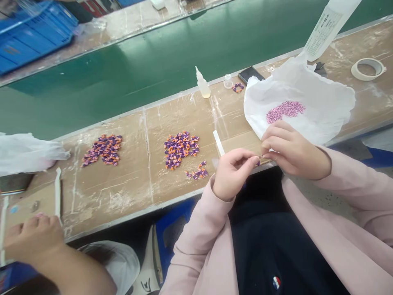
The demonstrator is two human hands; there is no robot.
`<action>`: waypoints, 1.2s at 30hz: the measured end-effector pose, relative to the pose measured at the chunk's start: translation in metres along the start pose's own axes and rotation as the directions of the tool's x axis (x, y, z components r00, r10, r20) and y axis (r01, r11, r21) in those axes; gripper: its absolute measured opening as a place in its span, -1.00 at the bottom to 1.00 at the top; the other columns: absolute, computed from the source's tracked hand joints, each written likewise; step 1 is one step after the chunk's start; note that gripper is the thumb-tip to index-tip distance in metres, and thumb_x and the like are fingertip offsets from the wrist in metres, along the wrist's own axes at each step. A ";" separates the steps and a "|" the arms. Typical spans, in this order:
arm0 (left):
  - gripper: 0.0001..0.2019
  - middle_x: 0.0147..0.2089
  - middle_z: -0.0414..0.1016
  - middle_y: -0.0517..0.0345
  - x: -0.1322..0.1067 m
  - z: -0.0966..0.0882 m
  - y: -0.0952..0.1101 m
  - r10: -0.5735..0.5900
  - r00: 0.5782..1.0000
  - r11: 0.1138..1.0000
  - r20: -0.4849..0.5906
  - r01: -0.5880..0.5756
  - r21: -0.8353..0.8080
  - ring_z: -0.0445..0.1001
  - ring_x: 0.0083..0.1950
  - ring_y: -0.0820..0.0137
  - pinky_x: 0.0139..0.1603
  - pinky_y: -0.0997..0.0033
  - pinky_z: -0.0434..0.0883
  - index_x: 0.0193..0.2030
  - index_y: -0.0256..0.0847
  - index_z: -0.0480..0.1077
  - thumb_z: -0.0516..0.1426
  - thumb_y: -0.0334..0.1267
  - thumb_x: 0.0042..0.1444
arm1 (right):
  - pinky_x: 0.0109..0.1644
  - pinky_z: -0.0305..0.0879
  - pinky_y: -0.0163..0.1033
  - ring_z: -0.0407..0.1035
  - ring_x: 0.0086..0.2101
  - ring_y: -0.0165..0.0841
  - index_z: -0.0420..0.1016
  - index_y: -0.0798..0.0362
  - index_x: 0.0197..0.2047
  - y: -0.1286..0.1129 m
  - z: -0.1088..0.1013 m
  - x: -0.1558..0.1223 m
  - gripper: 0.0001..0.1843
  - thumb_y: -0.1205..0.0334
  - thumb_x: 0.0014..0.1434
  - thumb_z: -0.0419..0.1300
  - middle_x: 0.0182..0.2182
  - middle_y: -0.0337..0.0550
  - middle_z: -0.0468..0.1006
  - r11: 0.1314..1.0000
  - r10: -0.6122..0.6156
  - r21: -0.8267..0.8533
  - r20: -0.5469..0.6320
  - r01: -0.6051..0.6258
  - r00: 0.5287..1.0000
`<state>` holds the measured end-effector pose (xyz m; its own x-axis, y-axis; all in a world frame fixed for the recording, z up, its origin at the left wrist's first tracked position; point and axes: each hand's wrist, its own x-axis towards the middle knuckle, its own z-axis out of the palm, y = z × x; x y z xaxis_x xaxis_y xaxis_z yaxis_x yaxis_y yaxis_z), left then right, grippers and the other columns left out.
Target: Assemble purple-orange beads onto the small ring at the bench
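My left hand (235, 172) pinches a small purple piece (258, 162) between thumb and forefinger, near the table's front edge. Close to it, my right hand (284, 147) has its fingertips pressed together, and what they hold is too small to make out. Beyond the right hand, tiny pink pieces (285, 110) lie heaped on a crumpled white sheet (325, 106). Left of my hands is a pile of purple and orange pieces (179, 149), with a smaller group (198, 172) in front of it. A white flat stick (219, 143) lies just behind my left hand.
A dropper bottle (202, 84), a phone (250, 74) and a ring of pieces (238, 87) stand along the back edge. Tape (367, 69) and a large white bottle (330, 30) are at right. Another person's hand (35, 237) works at left near a second pile (104, 150).
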<state>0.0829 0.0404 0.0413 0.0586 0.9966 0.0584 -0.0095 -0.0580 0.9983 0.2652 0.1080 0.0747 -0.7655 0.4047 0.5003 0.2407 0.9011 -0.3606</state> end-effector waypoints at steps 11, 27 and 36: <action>-0.82 -0.44 0.52 0.13 -0.001 0.003 -0.002 0.028 1.000 0.998 -0.001 -0.028 0.050 0.42 -0.44 0.46 -0.40 0.48 0.39 -0.43 -0.24 0.48 0.22 -0.23 0.15 | -0.21 0.29 -0.09 0.19 -0.29 -0.22 0.32 0.06 -0.31 -0.008 0.006 0.000 -0.85 0.43 0.29 0.02 -0.38 -0.03 0.40 0.992 -0.026 -0.127 0.018 0.028 1.000; -0.92 -0.46 0.48 0.18 -0.005 -0.014 0.006 0.743 0.569 0.222 0.353 -0.707 0.672 0.40 -0.45 0.46 -0.40 0.46 0.38 -0.29 -0.23 0.41 0.18 -0.47 0.16 | -0.41 0.30 -0.33 0.36 -0.51 -0.44 0.37 0.06 -0.44 -0.022 -0.006 0.010 -0.83 0.18 0.14 0.15 -0.57 -0.24 0.48 0.258 0.521 0.572 0.597 -0.779 0.611; -0.95 -0.53 0.45 0.19 0.001 -0.025 0.018 0.681 0.459 0.001 0.570 -0.780 0.626 0.35 -0.53 0.44 -0.53 0.39 0.31 -0.30 -0.31 0.44 0.20 -0.48 0.16 | -0.45 0.29 -0.39 0.39 -0.53 -0.46 0.36 0.09 -0.46 -0.026 -0.002 0.013 -0.85 0.21 0.05 0.20 -0.60 -0.24 0.50 0.100 0.478 0.581 0.684 -0.808 0.551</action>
<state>0.0574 0.0416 0.0586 0.5897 0.3845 0.7102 0.5793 -0.8141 -0.0403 0.2498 0.0905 0.0919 -0.7152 0.5470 -0.4350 0.2953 -0.3276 -0.8975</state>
